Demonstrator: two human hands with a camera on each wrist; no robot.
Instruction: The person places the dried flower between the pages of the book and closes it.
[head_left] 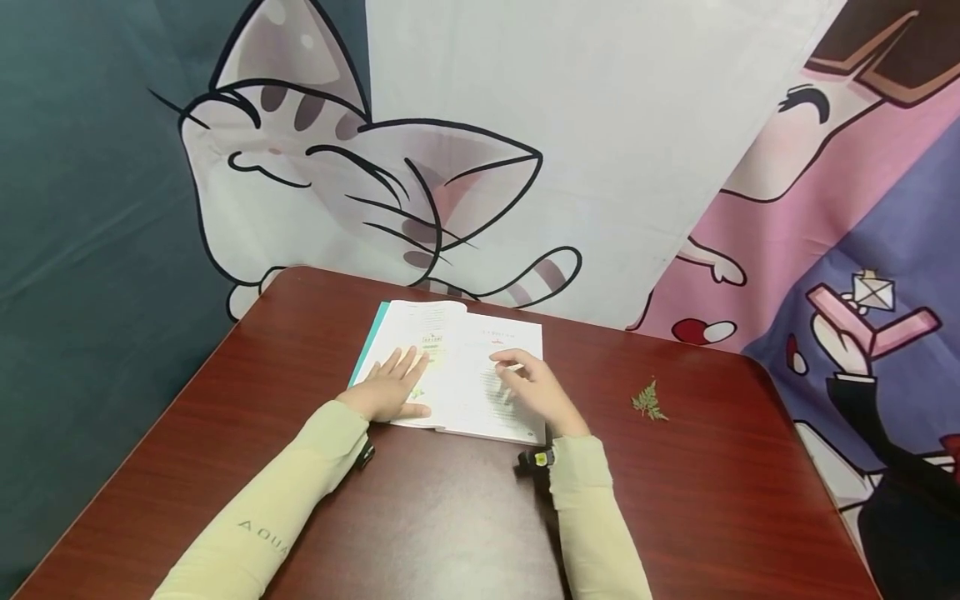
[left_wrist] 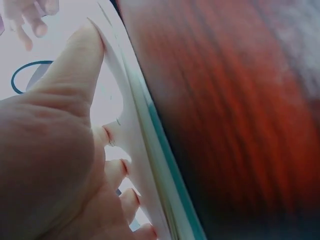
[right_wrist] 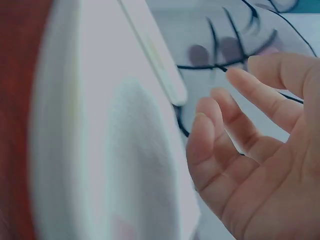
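An open book (head_left: 457, 396) with white printed pages and a teal cover edge lies on the table. Flat on its left page rests my left hand (head_left: 386, 387), fingers spread. In the left wrist view the left hand (left_wrist: 55, 140) lies along the page edge, thumb stretched out. My right hand (head_left: 532, 383) hovers over the right page with loosely bent fingers and nothing between them. The right wrist view shows the right hand (right_wrist: 265, 145) apart from the blurred page (right_wrist: 100, 125), its palm and fingers bare.
A green fern-like leaf (head_left: 648, 402) lies on the dark red wooden table (head_left: 712, 483), to the right of the book. Behind the table hangs a cloth (head_left: 615, 125) printed with cartoon figures. Each wrist wears a small black device.
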